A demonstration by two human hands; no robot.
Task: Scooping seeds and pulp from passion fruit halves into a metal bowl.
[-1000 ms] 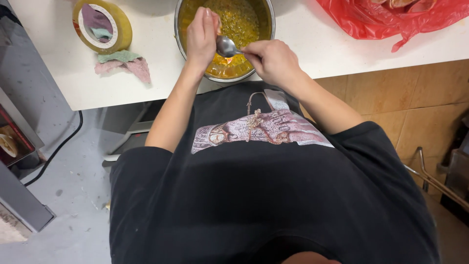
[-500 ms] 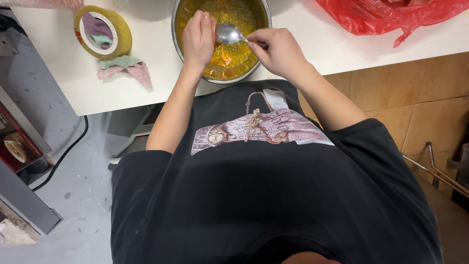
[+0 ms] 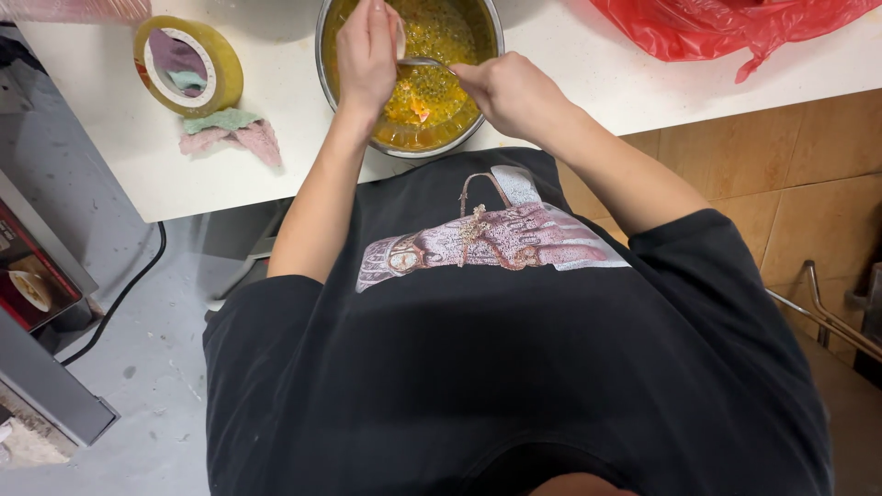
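A crumpled red plastic bag lies on the white counter, right of the metal bowl. Far left of the bowl, below counter level, stands a red printed panel (picturing a dish).

White counter, steel bowl, tape roll, cloth scraps, red bag

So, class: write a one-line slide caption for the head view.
Left hand and right hand, holding a spoon, over a metal bowl of yellow pulp.
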